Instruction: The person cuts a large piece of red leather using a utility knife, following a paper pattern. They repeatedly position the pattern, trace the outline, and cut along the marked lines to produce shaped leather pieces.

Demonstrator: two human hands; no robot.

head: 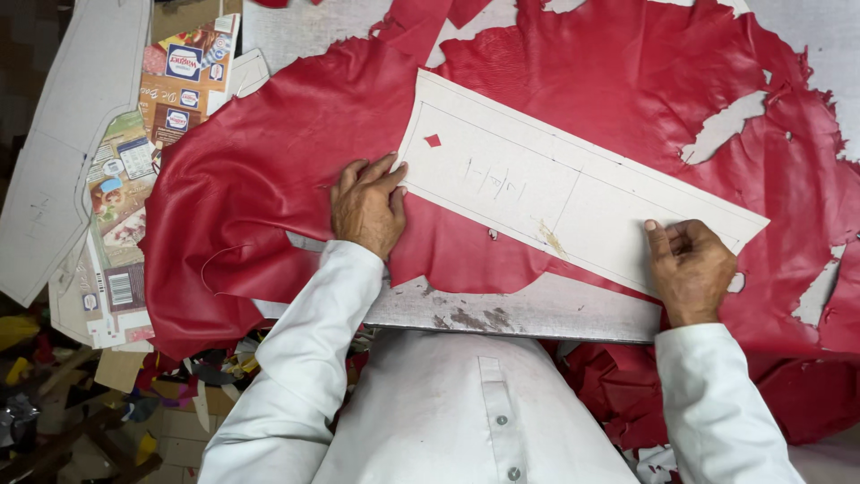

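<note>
Both hands are down on the work: the left hand lies flat, fingers spread, its fingertips pressing the near left corner of the long white cardboard pattern, with the palm resting on the red leather just beside it. The right hand sits at the pattern's far right end, fingers curled in a narrow grip, thumb and fingertips on the lower edge there; whether it pinches the card or only presses it, I cannot tell. The pattern stretches slantwise between the two hands, lying on top of the leather, which spreads wide across the grey surface. Off to the left, printed cardboard scraps lie well apart from the hands, partly tucked under the leather's edge.
</note>
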